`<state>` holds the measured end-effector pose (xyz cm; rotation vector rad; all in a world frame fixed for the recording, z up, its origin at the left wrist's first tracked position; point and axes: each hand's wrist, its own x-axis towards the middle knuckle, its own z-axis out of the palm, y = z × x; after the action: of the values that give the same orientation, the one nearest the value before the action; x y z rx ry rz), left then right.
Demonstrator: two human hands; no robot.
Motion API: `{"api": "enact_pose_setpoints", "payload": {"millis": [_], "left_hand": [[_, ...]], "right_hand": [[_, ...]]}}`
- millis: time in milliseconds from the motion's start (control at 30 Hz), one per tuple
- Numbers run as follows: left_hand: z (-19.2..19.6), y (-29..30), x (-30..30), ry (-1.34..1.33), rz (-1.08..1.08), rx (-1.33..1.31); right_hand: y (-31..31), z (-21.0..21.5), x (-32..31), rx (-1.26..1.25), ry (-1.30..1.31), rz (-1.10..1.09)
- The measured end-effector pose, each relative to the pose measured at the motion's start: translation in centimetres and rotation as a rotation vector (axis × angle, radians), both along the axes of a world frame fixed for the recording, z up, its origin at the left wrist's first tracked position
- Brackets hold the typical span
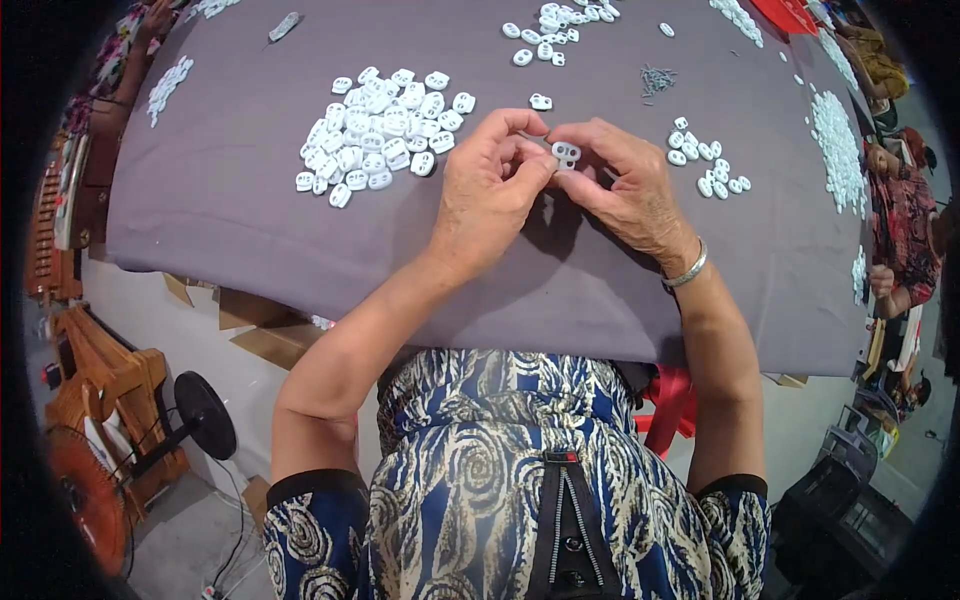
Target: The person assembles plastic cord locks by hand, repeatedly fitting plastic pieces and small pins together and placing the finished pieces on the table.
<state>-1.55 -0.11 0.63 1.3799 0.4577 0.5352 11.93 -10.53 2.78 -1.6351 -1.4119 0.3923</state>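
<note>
Over the grey cloth my left hand [490,190] and my right hand [635,190] meet, fingertips almost touching. Between them is a small white two-hole cord lock [566,150], its holed face turned up. Thumb and fingers of both hands are closed about it, the left at its left edge and the right at its right edge. Part of the piece is hidden behind the fingertips. One loose cord lock [541,102] lies just beyond my hands. To their left is a big heap of white cord locks [375,130].
Small white oval parts [710,165] lie right of my right hand, with a little pile of grey springs [658,82] farther back. More white pieces [550,30] sit at the far side. Other people [905,230] are along the right edge. A black fan [205,415] stands lower left.
</note>
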Motion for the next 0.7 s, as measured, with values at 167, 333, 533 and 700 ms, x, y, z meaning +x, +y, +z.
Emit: {"api": "enact_pose_setpoints", "payload": {"millis": [167, 333, 533, 700], "left_hand": [[0.30, 0.03, 0.12, -0.032, 0.004, -0.035], [0.52, 0.42, 0.25, -0.048, -0.025, -0.103], [0.01, 0.17, 0.42, 0.011, 0.011, 0.026], [0.33, -0.14, 0.29, -0.045, 0.014, -0.099]], "right_hand": [[-0.05, -0.45, 0.28, 0.038, -0.043, 0.012], [-0.12, -0.45, 0.00, 0.047, -0.087, 0.003], [-0.16, -0.56, -0.26, 0.052, -0.155, 0.000], [0.13, -0.78, -0.03, 0.063, -0.283, 0.005]]}}
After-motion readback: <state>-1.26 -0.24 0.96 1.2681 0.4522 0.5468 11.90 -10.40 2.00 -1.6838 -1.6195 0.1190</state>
